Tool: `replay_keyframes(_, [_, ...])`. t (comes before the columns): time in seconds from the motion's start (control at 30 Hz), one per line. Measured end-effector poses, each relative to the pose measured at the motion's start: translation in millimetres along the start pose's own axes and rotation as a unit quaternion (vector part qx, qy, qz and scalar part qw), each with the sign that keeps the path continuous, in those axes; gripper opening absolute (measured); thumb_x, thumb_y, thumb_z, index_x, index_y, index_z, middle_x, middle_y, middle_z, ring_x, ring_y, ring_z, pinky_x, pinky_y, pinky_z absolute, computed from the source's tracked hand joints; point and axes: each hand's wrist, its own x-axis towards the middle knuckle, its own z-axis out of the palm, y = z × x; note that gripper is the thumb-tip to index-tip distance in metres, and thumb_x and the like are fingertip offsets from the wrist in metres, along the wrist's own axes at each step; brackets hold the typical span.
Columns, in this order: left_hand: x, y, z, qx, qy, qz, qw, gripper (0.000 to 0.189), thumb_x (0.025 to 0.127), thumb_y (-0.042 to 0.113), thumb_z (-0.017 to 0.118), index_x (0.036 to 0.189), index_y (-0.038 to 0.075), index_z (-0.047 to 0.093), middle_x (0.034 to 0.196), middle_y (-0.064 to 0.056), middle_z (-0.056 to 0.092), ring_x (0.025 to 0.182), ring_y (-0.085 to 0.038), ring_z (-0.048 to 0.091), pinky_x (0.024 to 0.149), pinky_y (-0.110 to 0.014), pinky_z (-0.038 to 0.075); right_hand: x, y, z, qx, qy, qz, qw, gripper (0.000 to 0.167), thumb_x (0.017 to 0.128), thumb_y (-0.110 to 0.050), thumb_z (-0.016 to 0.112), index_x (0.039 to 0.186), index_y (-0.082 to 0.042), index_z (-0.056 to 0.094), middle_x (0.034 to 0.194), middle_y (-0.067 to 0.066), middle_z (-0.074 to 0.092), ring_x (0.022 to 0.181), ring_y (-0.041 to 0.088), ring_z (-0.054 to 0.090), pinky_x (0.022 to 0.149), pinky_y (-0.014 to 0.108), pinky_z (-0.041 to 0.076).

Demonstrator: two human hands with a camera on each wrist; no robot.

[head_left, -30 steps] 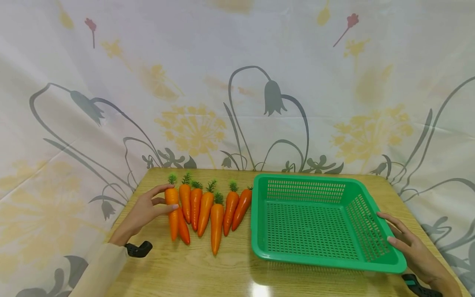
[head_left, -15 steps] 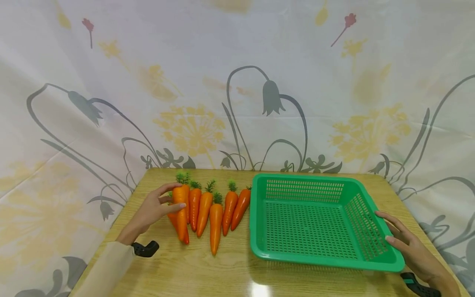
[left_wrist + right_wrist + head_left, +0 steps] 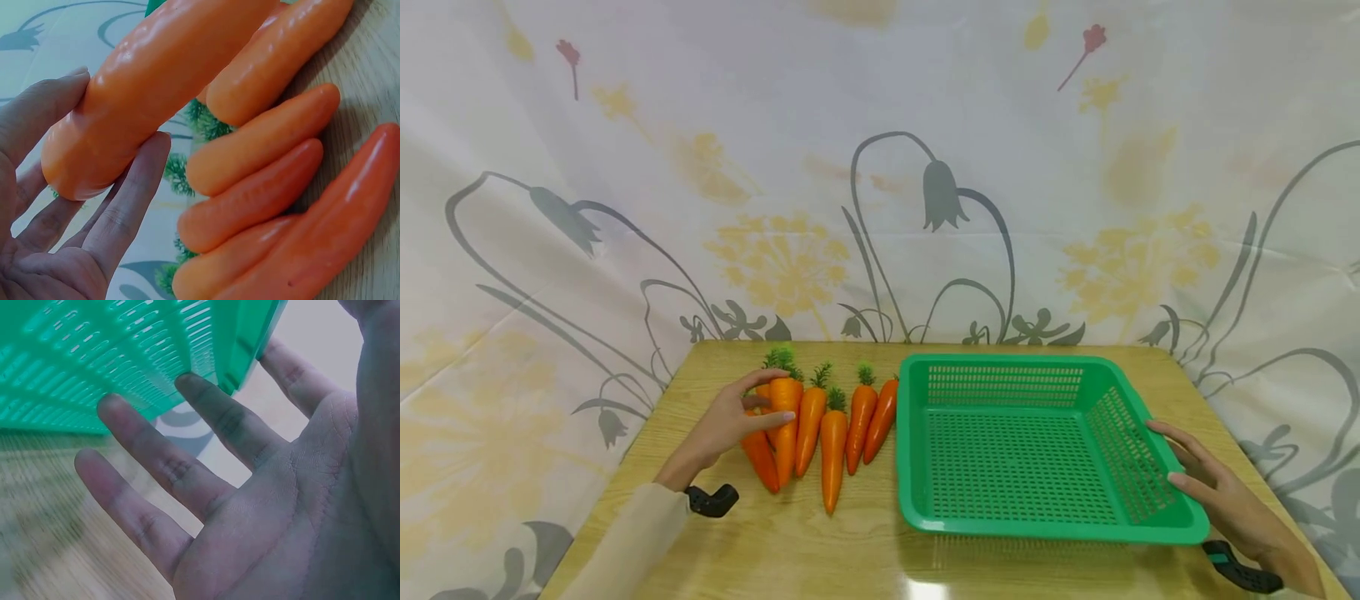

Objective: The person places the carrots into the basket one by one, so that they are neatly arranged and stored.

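Note:
My left hand (image 3: 722, 425) grips an orange carrot (image 3: 150, 81) near its thick top, thumb on one side and fingers on the other. In the head view the held carrot overlaps carrots behind it, and a redder carrot (image 3: 762, 460) lies just left of its tip. Several more carrots (image 3: 833, 458) with green tufts lie in a row to its right, tips toward me. A green slatted basket (image 3: 1037, 531) stands right of them, with nothing inside. My right hand (image 3: 1232, 496) touches its right rim, fingers extended along the outer wall (image 3: 125, 356).
Everything rests on a light wooden table (image 3: 820, 550). Behind it hangs a pale cloth (image 3: 760, 167) printed with flowers, close to the table's back edge. A black band (image 3: 711, 502) is strapped at my left wrist.
My left hand has carried the gripped carrot to the right, from the row's left end across its neighbours, so the redder carrot now shows on its left. The right hand stays at the basket.

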Motion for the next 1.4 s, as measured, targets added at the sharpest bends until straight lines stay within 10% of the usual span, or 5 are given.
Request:
replay_keyframes(0.13, [2.5,1.6,3.8,0.003,-0.007,0.011,0.9999,0.066,0.090,0.027,0.084,0.148,0.023,0.053,0.156,-0.013,0.042,0.120,-0.039,0.060,0.085,-0.053,0.059,3.7,-5,-1,-0.034,-0.005,-0.015,0.9993,0.065,0.112,-0.004,0.032,0.167,-0.022,0.003,0.170,-0.014,-0.008,0.134,-0.021,0.014,0.108,0.062,0.040])
replay_keyframes(0.27, [4.4,2.8,6.5,0.001,-0.014,0.010,0.9998,0.065,0.090,0.027,0.083,0.148,0.025,0.054,0.156,-0.013,0.042,0.122,-0.040,0.058,0.085,-0.055,0.059,5.4,-10,-3,-0.051,-0.010,-0.026,0.9983,0.065,0.111,-0.002,0.038,0.167,-0.018,0.009,0.162,-0.025,0.012,0.127,-0.027,0.024,0.090,0.014,0.046])
replay_keyframes(0.8, [9.5,18.7,20.4,0.003,-0.023,0.011,0.9997,0.064,0.088,0.032,0.085,0.145,0.030,0.057,0.155,-0.006,0.043,0.129,-0.042,0.054,0.089,-0.044,0.059,4.7,-18,-8,-0.095,-0.006,-0.007,0.9954,0.064,0.111,-0.005,0.044,0.166,-0.017,0.015,0.150,-0.031,0.023,0.124,-0.027,0.028,0.090,0.019,0.051])
replay_keyframes(1.13, [25.2,42.6,43.7,-0.041,-0.069,0.029,0.9964,0.059,0.089,0.031,0.085,0.142,0.031,0.058,0.144,0.000,0.056,0.112,-0.029,0.065,0.089,-0.064,0.054,3.2,-17,-6,-0.102,-0.001,-0.009,0.9948,0.064,0.111,-0.005,0.045,0.166,-0.016,0.016,0.152,-0.029,0.023,0.123,-0.028,0.027,0.089,0.014,0.048])
replay_keyframes(1.4, [40.3,55.5,64.0,-0.061,-0.108,0.051,0.9909,0.058,0.091,0.028,0.083,0.143,0.033,0.058,0.147,0.004,0.052,0.113,-0.028,0.064,0.088,-0.050,0.057,2.9,-15,-6,-0.119,0.009,0.001,0.9928,0.064,0.111,-0.008,0.045,0.166,-0.018,0.016,0.151,-0.031,0.021,0.121,-0.030,0.027,0.087,0.013,0.047])
